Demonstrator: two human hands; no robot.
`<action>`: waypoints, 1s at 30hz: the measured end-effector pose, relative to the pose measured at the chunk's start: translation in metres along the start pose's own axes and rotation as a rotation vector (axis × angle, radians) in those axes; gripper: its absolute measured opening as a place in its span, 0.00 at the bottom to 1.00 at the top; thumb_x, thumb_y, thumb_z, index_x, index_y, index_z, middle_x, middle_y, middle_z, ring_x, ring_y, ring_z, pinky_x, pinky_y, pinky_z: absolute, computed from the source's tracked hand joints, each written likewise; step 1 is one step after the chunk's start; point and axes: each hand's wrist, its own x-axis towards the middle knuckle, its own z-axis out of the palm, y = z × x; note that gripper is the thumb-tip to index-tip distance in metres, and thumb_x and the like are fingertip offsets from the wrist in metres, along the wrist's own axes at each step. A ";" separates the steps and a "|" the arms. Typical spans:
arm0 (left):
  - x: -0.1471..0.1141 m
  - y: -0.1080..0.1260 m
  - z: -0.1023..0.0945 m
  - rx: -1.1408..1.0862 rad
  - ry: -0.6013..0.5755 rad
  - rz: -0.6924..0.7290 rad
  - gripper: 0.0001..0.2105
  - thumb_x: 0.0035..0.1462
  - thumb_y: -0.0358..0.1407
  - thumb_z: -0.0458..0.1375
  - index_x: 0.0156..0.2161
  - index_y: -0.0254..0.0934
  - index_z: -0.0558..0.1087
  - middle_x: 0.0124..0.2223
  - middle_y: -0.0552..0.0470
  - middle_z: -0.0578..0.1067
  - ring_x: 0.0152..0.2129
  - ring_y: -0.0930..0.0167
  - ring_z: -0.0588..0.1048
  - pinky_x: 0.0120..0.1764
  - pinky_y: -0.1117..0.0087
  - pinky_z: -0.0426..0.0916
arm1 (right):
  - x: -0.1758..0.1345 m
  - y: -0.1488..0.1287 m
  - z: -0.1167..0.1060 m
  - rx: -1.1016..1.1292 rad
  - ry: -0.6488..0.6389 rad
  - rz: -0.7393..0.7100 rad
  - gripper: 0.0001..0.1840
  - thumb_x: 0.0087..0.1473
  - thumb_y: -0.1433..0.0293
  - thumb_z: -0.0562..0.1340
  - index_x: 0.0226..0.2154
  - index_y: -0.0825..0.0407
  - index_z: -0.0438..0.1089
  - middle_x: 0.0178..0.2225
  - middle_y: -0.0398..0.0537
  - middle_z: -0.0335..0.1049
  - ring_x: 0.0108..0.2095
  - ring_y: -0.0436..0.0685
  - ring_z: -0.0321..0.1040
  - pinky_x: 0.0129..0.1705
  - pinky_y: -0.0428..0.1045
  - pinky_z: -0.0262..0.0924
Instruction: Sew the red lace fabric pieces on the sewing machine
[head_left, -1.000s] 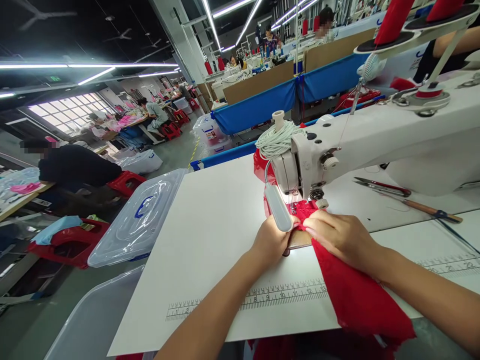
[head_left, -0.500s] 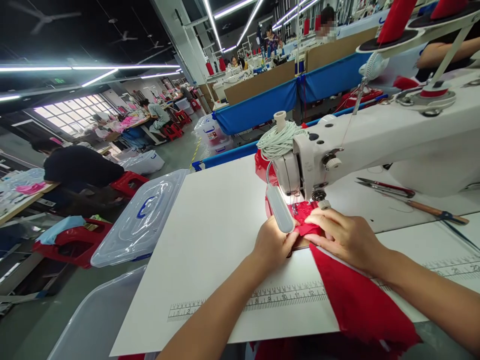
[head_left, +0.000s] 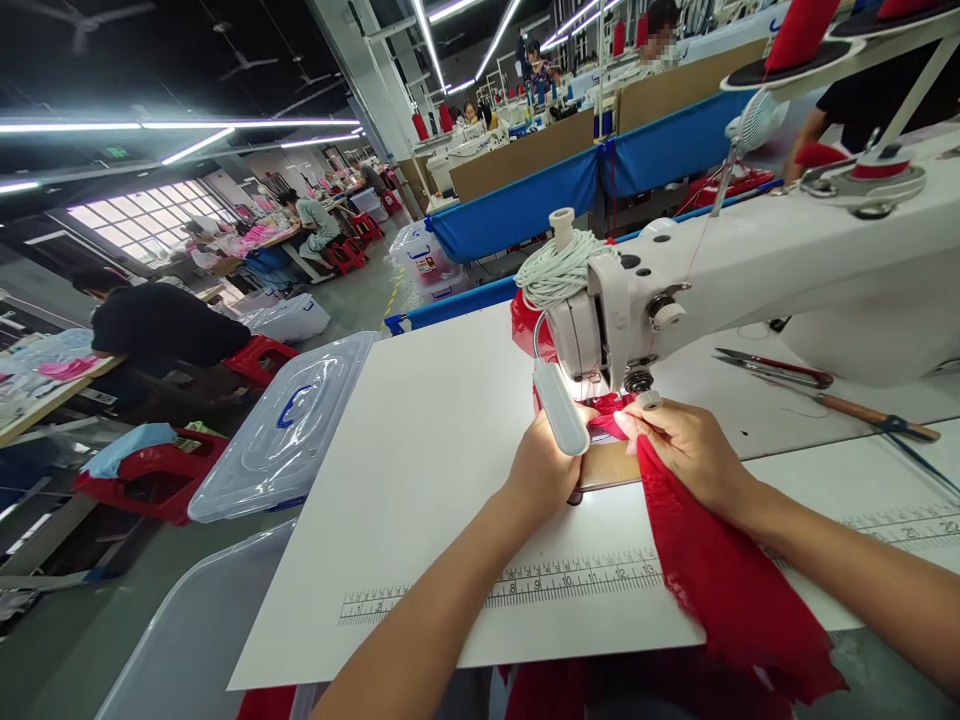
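Observation:
Red lace-edged fabric (head_left: 720,560) runs from under the head of a white sewing machine (head_left: 720,290) down over the table's front edge. My right hand (head_left: 694,455) pinches the fabric just right of the needle area, thumb and fingers closed on it. On the left, my left hand (head_left: 546,455) lies close to the needle, touching the red cloth; its fingertips are partly hidden behind a small work lamp (head_left: 561,410). Between the hands a tan plate (head_left: 611,466) of the machine bed shows. A coil of pale cord (head_left: 562,270) hangs on the machine head.
Scissors (head_left: 776,368) and a wooden-handled tool (head_left: 874,412) lie right of the machine. The white tabletop (head_left: 420,450) carries a printed ruler. Lidded plastic boxes (head_left: 292,420) stand to the left, beside a red stool (head_left: 150,480). Other people sit at tables farther back.
My right hand has drawn the fabric up into a pinch, baring the tan plate between the hands. The hanging cloth has shifted slightly right. My left hand stays near the needle.

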 end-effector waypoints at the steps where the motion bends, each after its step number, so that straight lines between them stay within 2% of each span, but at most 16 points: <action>1: 0.000 0.000 0.001 -0.018 -0.004 0.016 0.11 0.59 0.25 0.51 0.40 0.38 0.73 0.39 0.49 0.78 0.38 0.67 0.77 0.42 0.67 0.74 | 0.000 0.000 0.000 -0.003 0.008 -0.013 0.14 0.63 0.71 0.53 0.25 0.49 0.64 0.20 0.41 0.65 0.21 0.50 0.62 0.25 0.45 0.60; 5: -0.001 -0.002 0.007 -0.061 0.010 0.021 0.08 0.57 0.28 0.56 0.42 0.36 0.72 0.42 0.47 0.77 0.41 0.65 0.76 0.47 0.63 0.73 | -0.003 0.001 0.002 -0.103 0.056 -0.120 0.13 0.62 0.72 0.55 0.26 0.49 0.66 0.20 0.40 0.63 0.20 0.49 0.61 0.24 0.44 0.57; 9: -0.002 -0.005 0.011 -0.079 0.026 -0.022 0.05 0.62 0.31 0.54 0.39 0.36 0.72 0.40 0.47 0.77 0.41 0.65 0.76 0.46 0.63 0.72 | -0.006 0.004 0.003 -0.187 0.071 -0.177 0.12 0.63 0.71 0.56 0.28 0.50 0.68 0.24 0.44 0.69 0.23 0.50 0.65 0.26 0.45 0.59; 14: 0.006 -0.015 0.005 -0.127 -0.084 0.003 0.07 0.63 0.31 0.52 0.37 0.38 0.73 0.37 0.49 0.77 0.38 0.66 0.76 0.45 0.63 0.71 | -0.005 0.007 0.002 -0.190 0.105 -0.132 0.13 0.63 0.73 0.56 0.28 0.50 0.69 0.25 0.45 0.70 0.24 0.50 0.66 0.28 0.46 0.60; 17: 0.010 -0.016 0.002 -0.159 -0.130 0.010 0.05 0.62 0.32 0.54 0.36 0.38 0.73 0.37 0.49 0.76 0.37 0.66 0.75 0.45 0.63 0.70 | -0.005 0.006 0.002 -0.186 0.122 -0.137 0.13 0.62 0.73 0.55 0.26 0.49 0.68 0.23 0.43 0.68 0.23 0.50 0.64 0.27 0.46 0.59; 19: 0.010 -0.012 0.001 -0.173 -0.138 -0.001 0.04 0.57 0.35 0.60 0.33 0.38 0.71 0.33 0.51 0.74 0.34 0.67 0.73 0.41 0.65 0.70 | -0.004 0.006 0.002 -0.193 0.133 -0.168 0.14 0.62 0.74 0.55 0.25 0.50 0.67 0.22 0.42 0.66 0.22 0.49 0.62 0.25 0.45 0.57; 21: 0.010 -0.007 0.002 -0.182 -0.125 -0.024 0.10 0.55 0.38 0.63 0.28 0.38 0.68 0.28 0.54 0.70 0.29 0.69 0.70 0.36 0.68 0.68 | -0.005 0.006 0.002 -0.196 0.122 -0.191 0.13 0.62 0.75 0.55 0.26 0.50 0.67 0.22 0.41 0.66 0.22 0.49 0.62 0.26 0.45 0.58; 24: 0.010 -0.003 0.000 -0.213 -0.101 -0.061 0.16 0.61 0.39 0.56 0.23 0.39 0.60 0.23 0.57 0.64 0.23 0.73 0.65 0.31 0.70 0.64 | -0.007 0.011 0.002 -0.207 0.068 -0.185 0.08 0.62 0.71 0.57 0.31 0.50 0.68 0.28 0.43 0.70 0.24 0.49 0.65 0.28 0.45 0.60; 27: 0.011 -0.007 -0.003 -0.258 -0.101 -0.094 0.18 0.63 0.38 0.51 0.22 0.39 0.56 0.21 0.58 0.60 0.20 0.75 0.61 0.27 0.72 0.60 | -0.010 0.020 0.002 -0.391 0.019 -0.122 0.06 0.61 0.68 0.57 0.36 0.52 0.69 0.32 0.47 0.71 0.23 0.51 0.65 0.24 0.47 0.57; 30: 0.013 -0.011 -0.005 -0.296 -0.110 -0.110 0.18 0.62 0.39 0.52 0.22 0.39 0.54 0.21 0.58 0.58 0.20 0.76 0.59 0.26 0.72 0.57 | -0.012 0.029 -0.003 -0.594 0.048 -0.096 0.09 0.58 0.75 0.54 0.33 0.51 0.69 0.29 0.46 0.70 0.22 0.53 0.65 0.20 0.48 0.49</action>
